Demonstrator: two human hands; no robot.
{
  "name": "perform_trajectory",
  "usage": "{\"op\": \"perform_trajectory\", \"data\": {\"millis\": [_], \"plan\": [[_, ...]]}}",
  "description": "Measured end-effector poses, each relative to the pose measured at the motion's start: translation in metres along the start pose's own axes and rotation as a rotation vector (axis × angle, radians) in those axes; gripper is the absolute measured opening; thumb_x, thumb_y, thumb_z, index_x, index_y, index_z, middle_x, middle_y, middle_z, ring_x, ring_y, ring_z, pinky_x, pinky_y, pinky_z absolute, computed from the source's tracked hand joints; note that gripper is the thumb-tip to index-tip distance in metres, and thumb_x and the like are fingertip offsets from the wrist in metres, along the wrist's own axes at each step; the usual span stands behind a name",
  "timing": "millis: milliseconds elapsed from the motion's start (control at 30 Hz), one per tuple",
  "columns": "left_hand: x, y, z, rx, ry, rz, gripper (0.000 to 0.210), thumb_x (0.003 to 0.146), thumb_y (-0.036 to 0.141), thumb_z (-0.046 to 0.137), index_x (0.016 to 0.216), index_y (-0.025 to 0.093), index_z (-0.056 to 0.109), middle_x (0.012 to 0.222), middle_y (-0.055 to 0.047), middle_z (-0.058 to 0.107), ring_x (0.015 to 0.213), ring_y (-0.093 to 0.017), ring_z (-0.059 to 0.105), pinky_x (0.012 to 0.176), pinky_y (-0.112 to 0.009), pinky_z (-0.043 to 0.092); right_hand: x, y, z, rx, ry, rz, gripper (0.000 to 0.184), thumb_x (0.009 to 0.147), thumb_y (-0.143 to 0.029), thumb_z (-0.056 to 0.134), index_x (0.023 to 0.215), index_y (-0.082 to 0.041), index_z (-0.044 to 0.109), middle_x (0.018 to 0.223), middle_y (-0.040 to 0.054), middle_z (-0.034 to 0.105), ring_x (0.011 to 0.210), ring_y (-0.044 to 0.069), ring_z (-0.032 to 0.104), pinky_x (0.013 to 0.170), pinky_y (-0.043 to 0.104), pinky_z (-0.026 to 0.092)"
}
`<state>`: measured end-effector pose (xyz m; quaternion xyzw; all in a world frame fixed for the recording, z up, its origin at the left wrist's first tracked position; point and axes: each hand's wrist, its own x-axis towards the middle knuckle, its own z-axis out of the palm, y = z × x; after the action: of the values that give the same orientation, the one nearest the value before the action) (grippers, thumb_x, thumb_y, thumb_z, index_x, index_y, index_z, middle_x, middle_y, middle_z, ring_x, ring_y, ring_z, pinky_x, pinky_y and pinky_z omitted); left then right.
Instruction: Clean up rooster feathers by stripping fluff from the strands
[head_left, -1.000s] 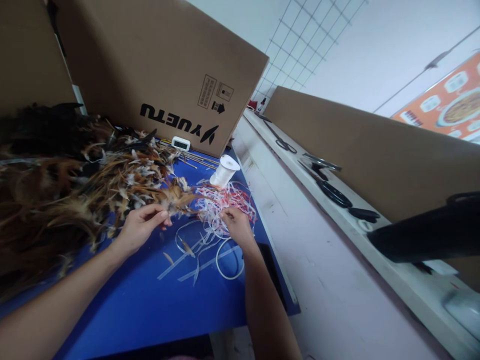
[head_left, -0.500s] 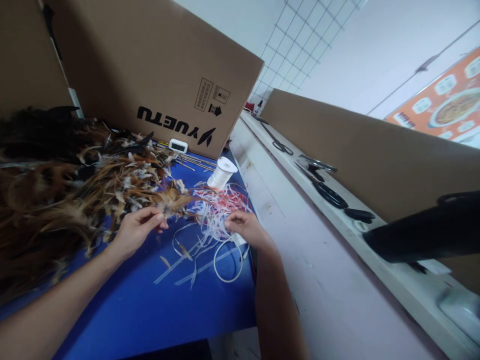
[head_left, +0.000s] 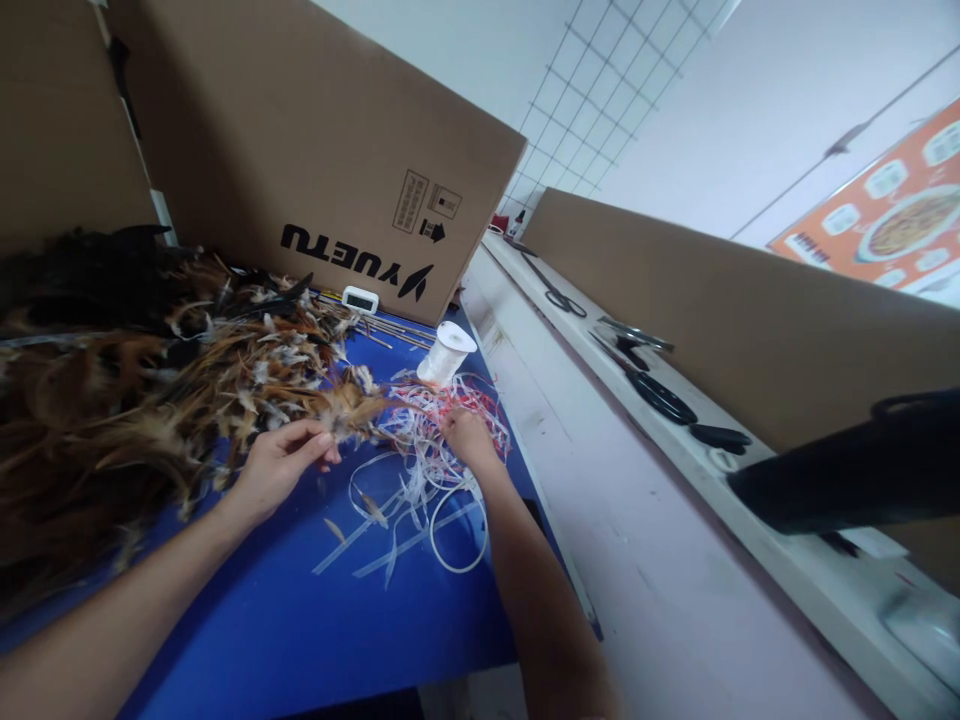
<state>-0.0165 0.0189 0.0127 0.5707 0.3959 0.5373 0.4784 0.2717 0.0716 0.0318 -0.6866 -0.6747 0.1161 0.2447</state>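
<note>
My left hand (head_left: pixel 289 462) is closed in a pinch on the base of a brown, fluffy feather (head_left: pixel 351 415), held above the blue table at the edge of a large pile of brown and black feathers (head_left: pixel 225 370). Over on the right, my right hand (head_left: pixel 466 437) reaches into a tangle of white and red ribbon strips (head_left: pixel 427 450). Its fingers are curled down into the strips, and what they hold, if anything, is hidden. A white spool (head_left: pixel 448 352) stands just behind the tangle.
A cardboard box (head_left: pixel 337 150) stands at the back, with a small white digital display (head_left: pixel 360 299) before it. Thin sticks (head_left: pixel 397 329) lie nearby. A white cable loop (head_left: pixel 457 530) rests on the blue table (head_left: pixel 322 630). Scissors (head_left: pixel 562 300) lie on the right-hand ledge.
My right hand has moved forward and slightly left, deeper into the ribbon tangle. My left hand keeps its pinch on the feather. The view has shifted slightly.
</note>
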Motion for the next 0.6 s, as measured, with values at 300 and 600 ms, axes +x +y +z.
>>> {"op": "perform_trajectory", "data": {"millis": [300, 600], "plan": [[0.001, -0.005, -0.001, 0.008, -0.009, -0.001, 0.021, 0.078, 0.035, 0.064, 0.067, 0.018, 0.067, 0.063, -0.001, 0.066, 0.057, -0.013, 0.058, 0.057, -0.023, 0.048, -0.005, -0.001, -0.038, 0.378, 0.052, 0.068, 0.016, 0.077, -0.033, 0.051, 0.071, -0.019, 0.057, 0.067, 0.0019, 0.068, 0.055, 0.014, 0.060, 0.054, 0.025, 0.047], [0.000, -0.002, -0.001, -0.014, -0.005, -0.017, 0.022, 0.077, 0.038, 0.065, 0.066, 0.018, 0.067, 0.063, -0.001, 0.066, 0.057, -0.013, 0.058, 0.056, -0.023, 0.048, -0.023, -0.020, -0.071, 0.861, 0.020, 0.029, 0.023, 0.071, -0.038, 0.067, 0.076, -0.018, 0.058, 0.066, -0.0004, 0.066, 0.053, 0.011, 0.059, 0.052, 0.022, 0.047]]}}
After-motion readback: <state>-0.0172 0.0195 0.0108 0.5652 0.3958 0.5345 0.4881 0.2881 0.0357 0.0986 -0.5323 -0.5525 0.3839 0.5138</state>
